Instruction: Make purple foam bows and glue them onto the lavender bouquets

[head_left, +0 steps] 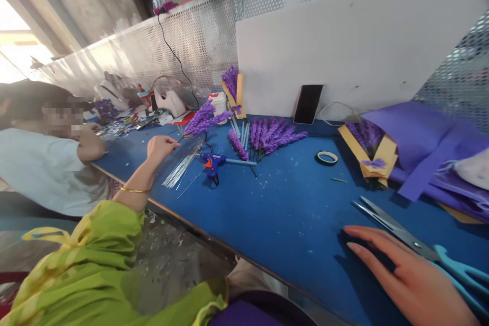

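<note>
At the left side of the blue table, my left hand is pinched on the stem of a purple lavender sprig. Just below that sprig lie thin metal wires and a blue glue gun with a glue stick in it. My right hand holds nothing; its fingers are apart at the lower right. Beside it, scissors with light blue handles lie on the table. A bunch of lavender sprigs rests at the middle back, with glue sticks to its left.
A phone leans on a white board. A tape roll, a wrapped bouquet and purple wrapping are at the right. Another small bouquet stands at the back. A person sits at the left beside a white bag.
</note>
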Demonstrator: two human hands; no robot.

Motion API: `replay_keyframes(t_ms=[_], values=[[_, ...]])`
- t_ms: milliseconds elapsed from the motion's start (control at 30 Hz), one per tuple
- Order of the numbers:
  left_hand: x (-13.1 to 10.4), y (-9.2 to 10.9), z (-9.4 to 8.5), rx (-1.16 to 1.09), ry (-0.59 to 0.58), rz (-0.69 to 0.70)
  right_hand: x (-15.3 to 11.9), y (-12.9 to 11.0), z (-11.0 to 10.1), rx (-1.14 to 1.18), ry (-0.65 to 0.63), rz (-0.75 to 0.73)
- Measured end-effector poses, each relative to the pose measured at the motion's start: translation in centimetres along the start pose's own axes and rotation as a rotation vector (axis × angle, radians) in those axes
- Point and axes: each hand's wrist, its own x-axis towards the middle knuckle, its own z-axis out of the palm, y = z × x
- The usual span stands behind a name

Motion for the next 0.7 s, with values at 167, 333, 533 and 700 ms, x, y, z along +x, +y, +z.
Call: replay_keyframes(t_ms=[167,333,533,700], values=[[-0.5,-2.4,-1.2,0.072,0.042,-0.122,-0.1,0.0,0.2,-0.024,0.028,-0.095],[-1.5,-4.9,-3.0,0.174,0.060,-0.199,-0.4,0.3,0.6,-0.068,0.022,-0.122],[-3.0,-5.7,-3.3,0.308,0.042,-0.242,-0.7,0.3,1.0,-0.085,0.008,-0.113],[-4.2,-4.3,-3.0,0.387,-0.024,-0.192,-0.8,-0.1,0.9,-0.080,-0.023,-0.080]])
